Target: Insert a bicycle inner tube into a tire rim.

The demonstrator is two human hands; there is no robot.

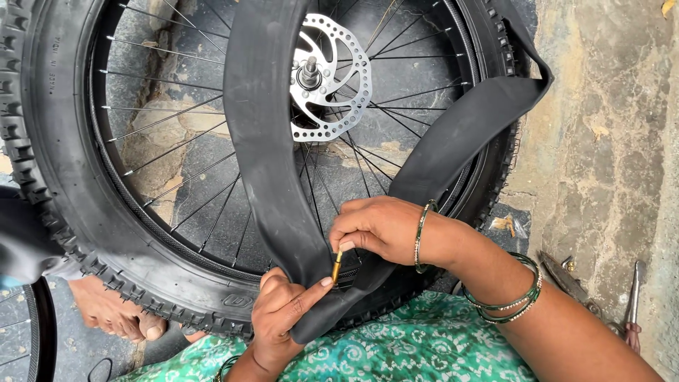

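Note:
A black bicycle wheel (64, 163) with a knobby tyre, thin spokes and a silver brake disc (332, 78) lies flat on the ground. A flat black inner tube (265, 127) drapes across it in a loop. My right hand (378, 226) pinches the tube's brass valve (337, 263) near the wheel's near rim. My left hand (283, 308) grips the tube's fold just below, with its thumb touching the valve. Green bangles circle my right wrist and forearm.
Rough stone and concrete ground (608, 127) lies around the wheel. A pair of pliers (633, 304) rests at the right edge. A bare foot (117, 315) shows under the tyre at lower left. Part of another wheel (39, 332) is at the bottom left corner.

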